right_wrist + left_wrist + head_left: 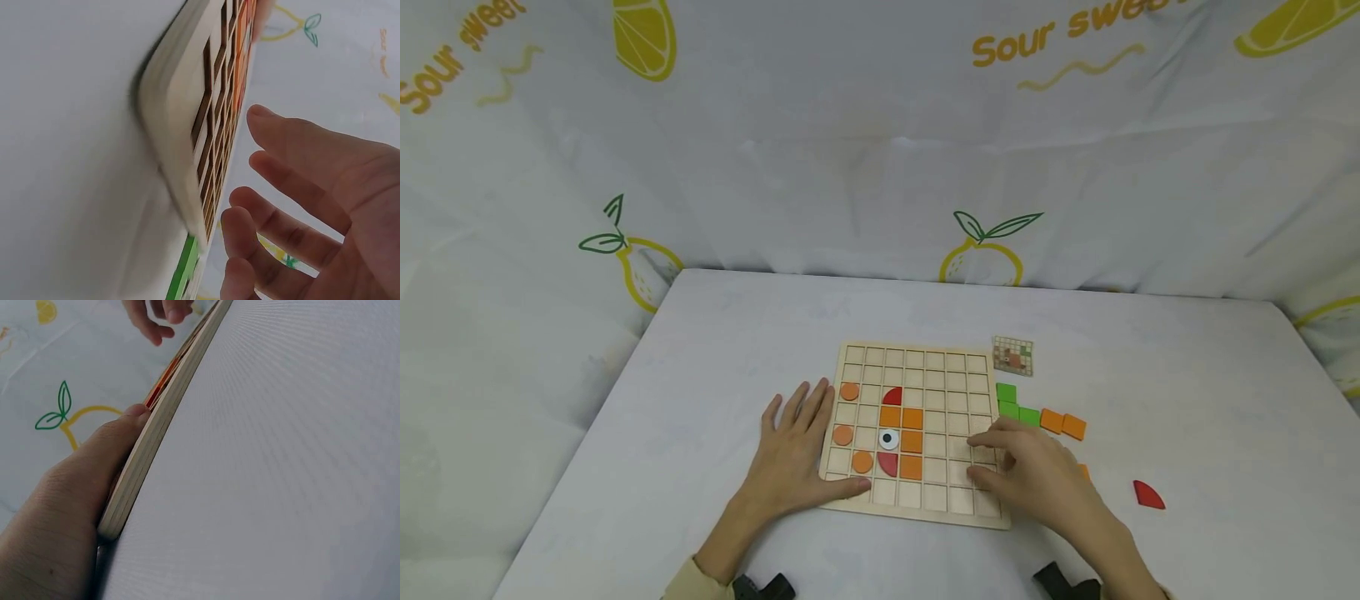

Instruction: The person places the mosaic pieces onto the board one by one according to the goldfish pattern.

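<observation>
A wooden grid board lies on the white table, with some cells filled. In it are orange discs, orange squares, red quarter-circle pieces and a white disc with a black dot. My left hand rests along the board's left side with fingers spread, the thumb on its front edge. Over the right part of the board hovers my right hand. In the right wrist view its thumb and fingers are apart with nothing between them.
A small pattern card lies beyond the board's back right corner. Green squares and loose orange squares sit by the right edge, one orange piece partly hidden by my hand. Farther right is a red quarter-circle. A lemon-printed cloth hangs behind.
</observation>
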`<state>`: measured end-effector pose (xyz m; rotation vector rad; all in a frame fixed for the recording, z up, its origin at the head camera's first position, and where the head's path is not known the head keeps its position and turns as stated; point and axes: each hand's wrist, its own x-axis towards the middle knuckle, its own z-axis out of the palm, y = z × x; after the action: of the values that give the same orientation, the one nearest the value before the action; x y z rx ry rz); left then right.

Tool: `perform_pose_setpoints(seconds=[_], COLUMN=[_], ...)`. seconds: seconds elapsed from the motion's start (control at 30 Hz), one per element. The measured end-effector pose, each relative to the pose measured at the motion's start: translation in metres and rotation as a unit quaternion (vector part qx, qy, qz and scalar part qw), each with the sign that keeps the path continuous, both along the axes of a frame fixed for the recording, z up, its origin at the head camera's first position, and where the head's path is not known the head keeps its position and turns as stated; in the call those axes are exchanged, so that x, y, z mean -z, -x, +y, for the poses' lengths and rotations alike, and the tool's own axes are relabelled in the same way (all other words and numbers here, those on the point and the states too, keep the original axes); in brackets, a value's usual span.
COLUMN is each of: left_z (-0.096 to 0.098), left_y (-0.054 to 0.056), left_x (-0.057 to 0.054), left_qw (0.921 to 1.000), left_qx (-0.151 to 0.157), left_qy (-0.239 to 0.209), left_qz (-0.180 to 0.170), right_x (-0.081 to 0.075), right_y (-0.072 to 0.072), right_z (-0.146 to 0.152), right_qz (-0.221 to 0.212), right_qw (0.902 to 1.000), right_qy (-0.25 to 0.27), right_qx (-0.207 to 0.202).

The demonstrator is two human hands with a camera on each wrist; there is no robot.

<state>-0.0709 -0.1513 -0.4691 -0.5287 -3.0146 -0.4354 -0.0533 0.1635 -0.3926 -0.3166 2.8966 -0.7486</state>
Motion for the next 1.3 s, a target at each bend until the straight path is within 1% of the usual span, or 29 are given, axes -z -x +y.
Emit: perform_pose_setpoints(seconds=[0.13, 0.3, 0.37, 0.43, 0.5, 0.63, 0.77, 0.93, 1.07, 1.17, 1.3], left_z=[0.0, 0.001, 0.001, 0.001, 0.001, 0.001, 0.0, 0.0, -0.001, -0.001, -0.001], left_y=[0.0, 0.0, 0.0, 0.0, 0.0, 0.0, 0.0, 0.0, 0.0, 0.0, 0.001], left_x=[0.0, 0.0, 0.0, 0.0, 0.0, 0.0, 0.0, 0.001, 0.001, 0.001, 0.001], left_qw=[1.0, 1.0, 1.0, 1.0, 1.0, 1.0, 1.0, 1.0, 0.9998, 0.9998, 0.9999], left_qx=[0.0, 0.004, 0.004, 0.004, 0.004, 0.001, 0.001, 0.003, 0.006, 0.007, 0.004], left_qy=[-0.003, -0.003, -0.002, -0.001, 0.0, 0.004, 0.002, -0.005, -0.013, -0.015, -0.01], left_qz=[0.0, 0.002, 0.003, 0.003, 0.003, 0.005, 0.006, 0.005, 0.012, 0.015, 0.006], right_x=[0.002, 0.01, 0.014, 0.017, 0.018, 0.02, 0.021, 0.021, 0.022, 0.022, 0.022], right_y=[-0.003, -0.011, -0.014, -0.015, -0.016, -0.016, -0.015, -0.012, -0.008, -0.006, -0.008], right_z=[0.022, 0.053, 0.064, 0.073, 0.079, 0.087, 0.091, 0.099, 0.104, 0.104, 0.1], right_qz=[0.006, 0.042, 0.05, 0.048, 0.033, -0.007, -0.021, -0.042, -0.064, -0.062, -0.022], right_qw=[0.9999, 0.9989, 0.9984, 0.9981, 0.9978, 0.9968, 0.9965, 0.9961, 0.9951, 0.9953, 0.9976], right_qy=[-0.01, -0.014, -0.02, -0.034, -0.05, -0.067, -0.063, -0.066, -0.068, -0.07, -0.063], right_qx=[0.008, 0.014, 0.015, 0.017, 0.026, 0.043, 0.05, 0.042, 0.032, 0.028, 0.015])
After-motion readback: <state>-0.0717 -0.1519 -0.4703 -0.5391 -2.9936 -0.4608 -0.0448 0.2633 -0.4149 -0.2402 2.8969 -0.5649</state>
